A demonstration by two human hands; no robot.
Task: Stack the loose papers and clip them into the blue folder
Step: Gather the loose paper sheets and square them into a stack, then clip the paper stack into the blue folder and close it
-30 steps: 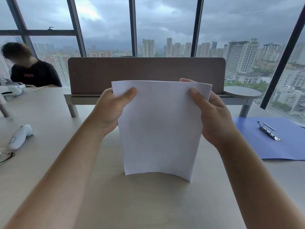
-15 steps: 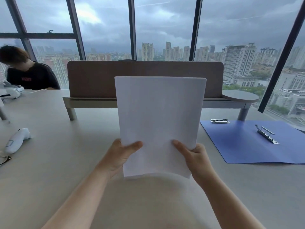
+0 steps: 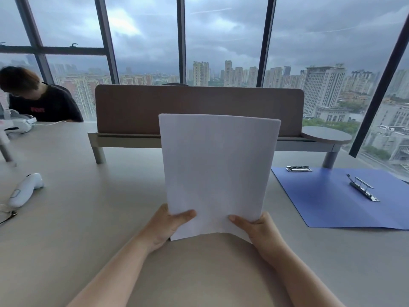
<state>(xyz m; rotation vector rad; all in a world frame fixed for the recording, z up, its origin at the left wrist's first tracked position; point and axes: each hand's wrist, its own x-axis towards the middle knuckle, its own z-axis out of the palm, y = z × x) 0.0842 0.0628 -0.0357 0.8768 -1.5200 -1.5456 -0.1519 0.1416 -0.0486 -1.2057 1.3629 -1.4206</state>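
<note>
Papers (image 3: 215,173) above table (image 3: 88,218) (windowed office)

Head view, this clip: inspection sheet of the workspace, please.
Surface: beige table, mostly bare.
Job's things: papers held upright, bottom edge above the table; folder open flat at right, two metal clips on it.
Clutter: white handheld device, glasses at left edge.
Grips: left hand and right hand pinch the papers' lower corners.
Cables: white cable far left.
Surroundings: divider, windows, seated person.
</note>
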